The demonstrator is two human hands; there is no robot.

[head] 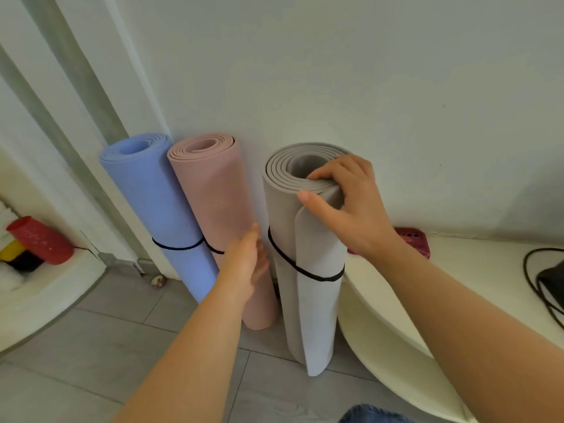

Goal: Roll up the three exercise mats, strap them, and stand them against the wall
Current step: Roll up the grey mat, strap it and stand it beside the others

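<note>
Grey tiled floor (91, 346) across the lower frame, meeting a white wall (335, 71) that fills the upper right. At the left edge, a red roller (39, 239) lying on a white ledge. At the right, a white curved surface (473, 285) bearing a black cable (531, 279) and a dark red object (415, 239) (kind not discernible).

At frame centre, three rolled mats on end on the floor. Blue mat (158, 203) leftmost, pink mat (213, 193) touching it, grey mat (283, 233) just beside to the right. Blue and pink tilted, tops toward the wall. A black strap (293, 264) round each at about mid-height.

Grips the grey mat's top rim with the right hand (351, 206), fingers curled over the spiral end, thumb on the outer flap. Extends the left hand (247, 264) from bottom centre, fingers straight and holding nothing, against the pink mat's side in the gap beside the grey mat.
</note>
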